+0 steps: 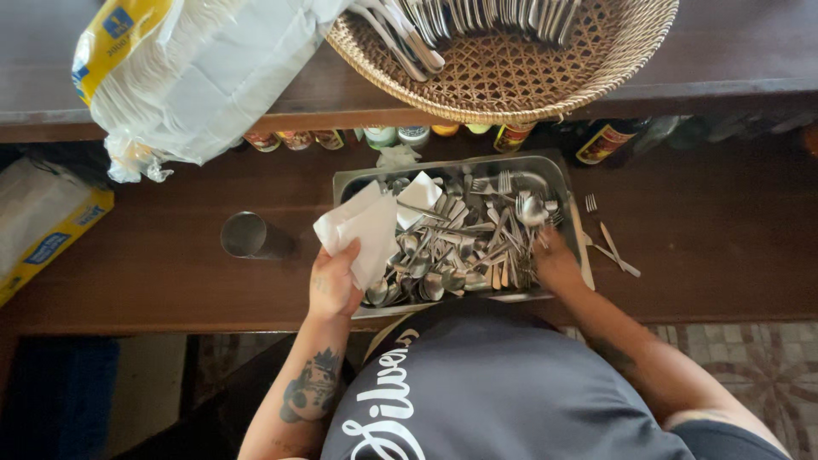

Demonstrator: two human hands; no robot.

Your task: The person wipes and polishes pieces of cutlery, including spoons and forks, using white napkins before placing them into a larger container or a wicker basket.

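My left hand [334, 281] holds a white paper napkin [360, 227] over the left end of a steel tray [368, 177]. The tray is heaped with loose metal cutlery [456, 247], mostly spoons and forks. My right hand [555, 262] reaches into the tray's right side among the cutlery; whether its fingers grip a piece is hidden. A second white napkin [419, 192] lies on the pile.
A wicker basket [503, 81] with rolled cutlery sits on the upper shelf beside a large plastic pack of napkins [183, 72]. A steel cup [245, 236] stands left of the tray. A fork and knife [612, 247] lie to its right. Sauce bottles [409, 135] line the back; a box [43, 226] sits far left.
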